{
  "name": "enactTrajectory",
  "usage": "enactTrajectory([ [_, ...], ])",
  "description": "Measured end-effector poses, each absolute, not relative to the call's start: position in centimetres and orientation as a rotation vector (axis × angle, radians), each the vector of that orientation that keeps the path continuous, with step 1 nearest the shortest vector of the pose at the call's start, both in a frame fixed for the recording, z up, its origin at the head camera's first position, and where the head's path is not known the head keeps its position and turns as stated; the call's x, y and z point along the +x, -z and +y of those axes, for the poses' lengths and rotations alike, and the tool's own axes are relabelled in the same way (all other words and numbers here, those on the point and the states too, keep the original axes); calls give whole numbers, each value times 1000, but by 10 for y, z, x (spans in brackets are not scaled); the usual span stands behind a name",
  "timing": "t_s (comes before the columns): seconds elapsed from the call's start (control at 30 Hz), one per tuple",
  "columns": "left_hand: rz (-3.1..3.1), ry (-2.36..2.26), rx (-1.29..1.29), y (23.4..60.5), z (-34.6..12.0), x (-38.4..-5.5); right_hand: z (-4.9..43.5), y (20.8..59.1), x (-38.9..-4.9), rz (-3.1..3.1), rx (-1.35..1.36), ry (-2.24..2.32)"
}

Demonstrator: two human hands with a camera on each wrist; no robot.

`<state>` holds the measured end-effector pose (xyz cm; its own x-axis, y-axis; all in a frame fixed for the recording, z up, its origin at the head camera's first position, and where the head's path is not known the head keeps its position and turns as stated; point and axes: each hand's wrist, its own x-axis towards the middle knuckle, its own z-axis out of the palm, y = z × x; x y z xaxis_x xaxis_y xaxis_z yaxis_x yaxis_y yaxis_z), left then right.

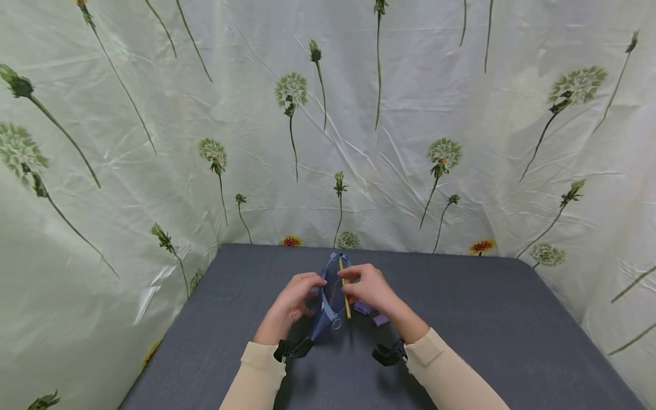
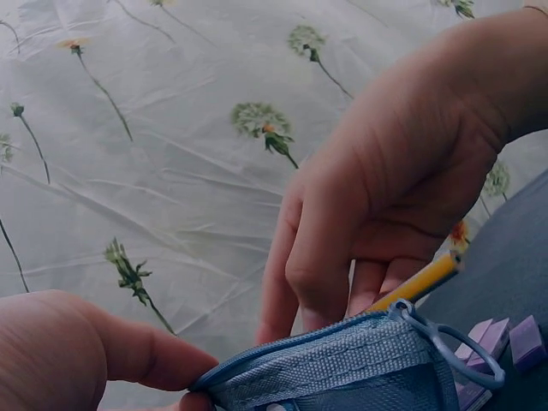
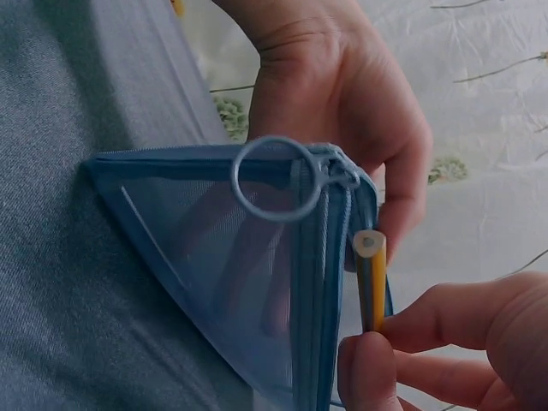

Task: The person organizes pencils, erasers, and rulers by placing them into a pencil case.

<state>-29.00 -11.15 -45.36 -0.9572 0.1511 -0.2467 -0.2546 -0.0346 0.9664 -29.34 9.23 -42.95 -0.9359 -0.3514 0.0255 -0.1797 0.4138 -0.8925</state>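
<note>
A blue mesh zip pouch point(image 1: 322, 322) stands on the dark table, its zipped top gaping open. My left hand point(image 1: 296, 299) pinches the pouch's edge between thumb and finger; its other fingers show through the mesh in the right wrist view. With thumb and fingers, my right hand point(image 1: 370, 289) pinches a yellow pencil point(image 3: 373, 282) at the pouch's opening. The pencil's flat, unsharpened-looking end points toward me. A round ring pull point(image 3: 276, 178) hangs at the near corner of the zip.
Small purple blocks lie just right of the pouch, one purple block point(image 1: 381, 320) nearer the right wrist. The dark table point(image 1: 461, 330) reaches back to a pale flower-printed curtain point(image 1: 246, 142). A black wrist camera point(image 1: 389, 353) sits on each wrist.
</note>
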Motion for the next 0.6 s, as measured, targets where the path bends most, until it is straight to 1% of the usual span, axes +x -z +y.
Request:
enactTrajectory([
  [0.6,1971,-2058,-57,455,-111,-290,78,433,-303,2520,-402,1495],
])
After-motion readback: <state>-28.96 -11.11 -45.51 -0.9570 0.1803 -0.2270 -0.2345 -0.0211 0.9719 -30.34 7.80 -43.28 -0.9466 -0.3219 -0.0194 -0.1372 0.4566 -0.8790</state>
